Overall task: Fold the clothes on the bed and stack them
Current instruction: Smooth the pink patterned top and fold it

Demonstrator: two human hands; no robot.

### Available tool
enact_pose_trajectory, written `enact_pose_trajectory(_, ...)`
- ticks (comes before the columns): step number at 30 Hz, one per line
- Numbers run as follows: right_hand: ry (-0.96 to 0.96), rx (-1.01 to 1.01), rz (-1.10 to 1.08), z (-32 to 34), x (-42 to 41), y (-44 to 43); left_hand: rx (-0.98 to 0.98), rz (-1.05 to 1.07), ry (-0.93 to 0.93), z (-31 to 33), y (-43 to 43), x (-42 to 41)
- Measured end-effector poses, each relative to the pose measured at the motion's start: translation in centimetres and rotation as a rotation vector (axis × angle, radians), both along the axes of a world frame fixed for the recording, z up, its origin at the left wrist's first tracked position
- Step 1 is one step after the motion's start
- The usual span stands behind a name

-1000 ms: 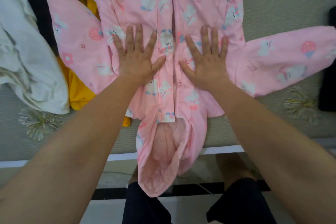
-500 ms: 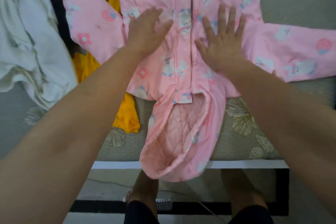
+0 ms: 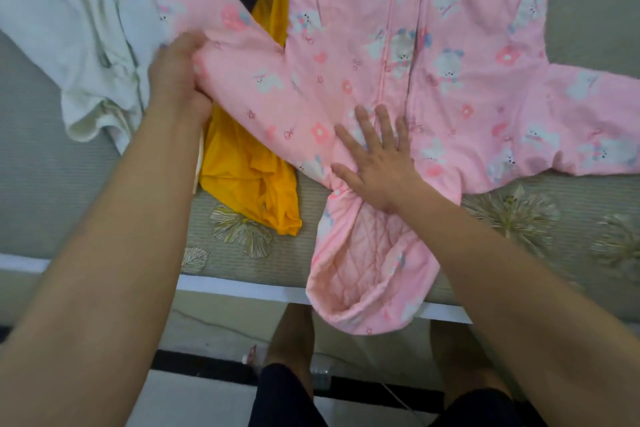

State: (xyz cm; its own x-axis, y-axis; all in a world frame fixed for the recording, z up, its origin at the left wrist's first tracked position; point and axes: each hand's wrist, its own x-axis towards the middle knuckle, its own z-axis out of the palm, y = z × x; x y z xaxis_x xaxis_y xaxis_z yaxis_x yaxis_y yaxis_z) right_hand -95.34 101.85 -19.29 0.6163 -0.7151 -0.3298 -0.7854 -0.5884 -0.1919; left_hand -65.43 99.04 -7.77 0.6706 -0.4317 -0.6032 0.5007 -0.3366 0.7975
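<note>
Pink jacket (image 3: 408, 55) spread on bed (image 3: 38, 191), left hand (image 3: 176, 76) gripping sleeve, right hand (image 3: 377, 156) pressing flat

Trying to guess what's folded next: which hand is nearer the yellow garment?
Left. The left hand grips the pink sleeve right beside the yellow garment; the right hand presses flat on the pink jacket, farther right.
</note>
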Motion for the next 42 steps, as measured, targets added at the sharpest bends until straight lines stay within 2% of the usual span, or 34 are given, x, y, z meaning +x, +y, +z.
enact_pose_trajectory(3,0.017,0.000,-0.011,0.1,0.1,0.0,-0.024,0.226,-0.142,1.1,0.5,1.1)
enact_pose_trajectory(4,0.019,-0.002,-0.015,0.1,0.2,0.1,0.007,0.258,-0.117,1.3,0.8,1.2)
enact_pose_trajectory(7,0.029,0.010,-0.016,0.2,0.5,-0.1,0.069,0.186,0.119,1.7,1.2,0.9)
enact_pose_trajectory(9,0.039,0.049,-0.025,0.3,0.6,-0.1,0.088,0.177,0.094,2.1,0.8,0.6)
enact_pose_trajectory(11,0.050,0.130,-0.017,0.6,0.7,-0.6,0.062,0.202,-0.131,2.7,0.0,-0.4)
enact_pose_trajectory(13,-0.011,0.285,-0.026,2.3,1.0,-1.7,0.065,0.125,-0.574,3.1,-0.5,-2.2)
enact_pose_trajectory(14,-0.134,0.378,-0.104,3.5,0.8,-2.3,0.065,0.028,-0.809,3.4,-0.7,-3.7)
enact_pose_trajectory(16,-0.543,0.443,-0.442,6.2,-1.0,-3.0,-0.025,-0.165,-1.145,3.5,-0.7,-7.2)
enact_pose_trajectory(17,-0.704,0.358,-0.660,7.3,-2.6,-3.1,-0.103,-0.256,-1.271,3.0,-0.7,-9.1)
enact_pose_trajectory(19,-0.826,0.145,-1.040,8.7,-6.3,-3.0,-0.185,-0.439,-1.512,0.9,-0.1,-13.6)
enact_pose_trajectory(20,-0.833,0.064,-1.216,8.6,-8.3,-3.0,-0.149,-0.599,-1.566,-0.4,0.5,-15.9)
enact_pose_trajectory(23,-0.839,-0.056,-1.722,7.8,-13.3,-3.6,0.290,-1.389,-1.429,-5.0,3.3,-20.6)
enact_pose_trajectory(24,-0.816,-0.067,-1.867,7.4,-14.6,-3.9,0.409,-1.534,-1.352,-6.4,3.8,-21.2)
enact_pose_trajectory(26,-0.800,-0.001,-2.128,6.9,-16.9,-4.2,0.506,-1.548,-1.208,-7.3,3.6,-21.9)
enact_pose_trajectory(28,-1.006,0.205,-2.248,7.0,-19.0,-4.4,0.505,-1.449,-1.147,-6.7,2.5,-22.9)
enact_pose_trajectory(30,-1.187,0.446,-2.189,7.4,-20.7,-4.7,0.438,-1.367,-1.265,-6.1,1.9,-24.2)
enact_pose_trajectory(32,-1.282,0.618,-2.084,7.9,-22.1,-5.0,0.355,-1.370,-1.358,-6.2,2.3,-25.4)
enact_pose_trajectory(35,-1.354,0.758,-1.954,8.6,-24.0,-5.6,0.403,-1.581,-1.262,-8.5,3.3,-26.9)
enact_pose_trajectory(37,-1.368,0.766,-1.894,9.1,-25.3,-6.2,0.448,-1.590,-1.262,-9.8,3.5,-27.6)
enact_pose_trajectory(39,-1.301,0.621,-1.848,10.0,-25.9,-7.3,0.461,-1.564,-1.267,-9.8,3.4,-28.0)
enact_pose_trajectory(40,-1.222,0.454,-1.828,10.3,-25.8,-7.7,0.464,-1.567,-1.267,-9.7,3.4,-28.1)
enact_pose_trajectory(42,-0.945,0.032,-1.741,11.1,-24.5,-8.1,0.484,-1.589,-1.237,-9.3,3.2,-27.9)
